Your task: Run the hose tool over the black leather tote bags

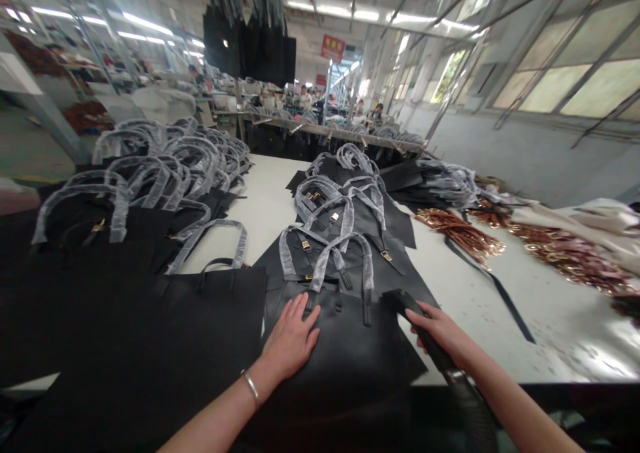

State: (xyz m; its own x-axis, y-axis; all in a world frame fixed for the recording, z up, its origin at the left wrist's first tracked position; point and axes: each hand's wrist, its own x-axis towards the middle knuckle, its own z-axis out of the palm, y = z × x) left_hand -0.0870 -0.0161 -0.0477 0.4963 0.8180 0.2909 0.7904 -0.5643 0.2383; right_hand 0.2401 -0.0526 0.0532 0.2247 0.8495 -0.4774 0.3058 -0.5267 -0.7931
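My left hand [294, 336] lies with its fingers outstretched on the upper part of a black bag panel [350, 360]. Two handles [367, 266] in clear plastic wrap rise from that panel just beyond my fingers. In my right hand [440, 333] is a black hose nozzle [403, 301], its flat head at the panel's right edge. A ribbed hose [473, 406] runs from it back toward me. Further such panels with wrapped handles and gold buckles [306, 245] lie overlapped behind this one.
On the left is a stack of black panels [90, 306] with wrapped handles. Brown straps [457, 233] with gold rings and a loose black strap [500, 286] lie on the white table [480, 346] at right. Black bags [250, 46] hang overhead; people sit further off.
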